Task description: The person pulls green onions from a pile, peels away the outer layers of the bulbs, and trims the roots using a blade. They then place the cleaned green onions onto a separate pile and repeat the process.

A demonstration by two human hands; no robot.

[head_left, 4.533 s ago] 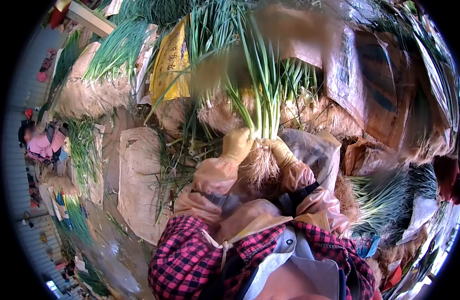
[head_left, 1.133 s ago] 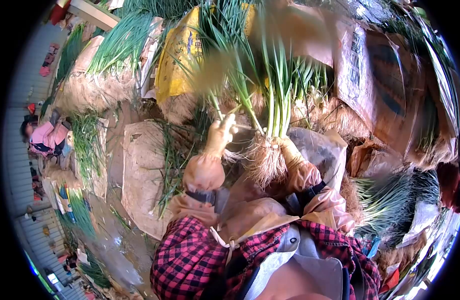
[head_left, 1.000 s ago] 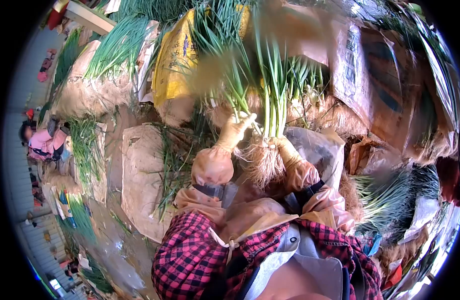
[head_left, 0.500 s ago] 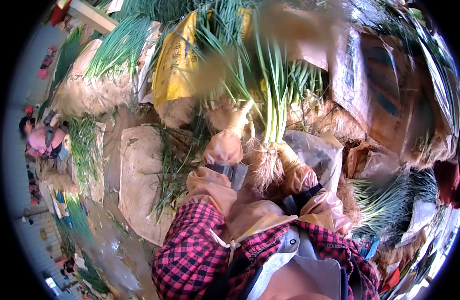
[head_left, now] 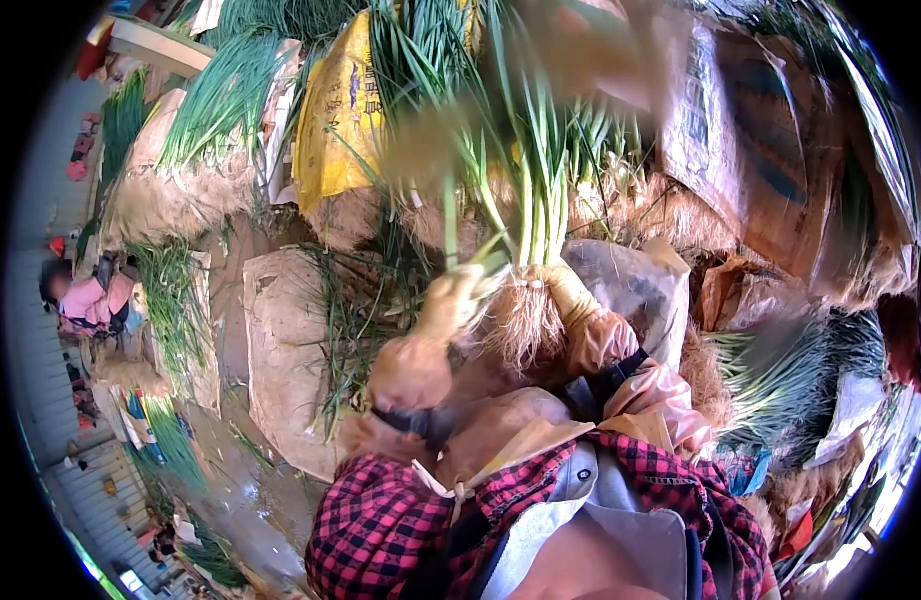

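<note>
Both of my hands wear muddy tan rubber gloves. My right hand point(head_left: 563, 290) grips a bunch of green onions point(head_left: 536, 205) just above its hairy roots point(head_left: 518, 330), stalks pointing away from me. My left hand point(head_left: 448, 300), blurred by motion, is closed on a single green onion stalk point(head_left: 450, 225) beside the bunch's left edge. I wear a red-and-black checked shirt under an apron.
Piles of green onions point(head_left: 220, 95) with earthy roots lie all around, with a yellow sack point(head_left: 335, 115), brown cardboard point(head_left: 750, 170) and a plastic sheet point(head_left: 630, 290). A muddy sack point(head_left: 280, 350) lies on wet ground at left. A person in pink point(head_left: 80, 298) sits far left.
My left hand reached forward into the pile behind the bunch, then drew back toward the bunch with a single stalk in it. My right hand kept hold of the bunch throughout.
</note>
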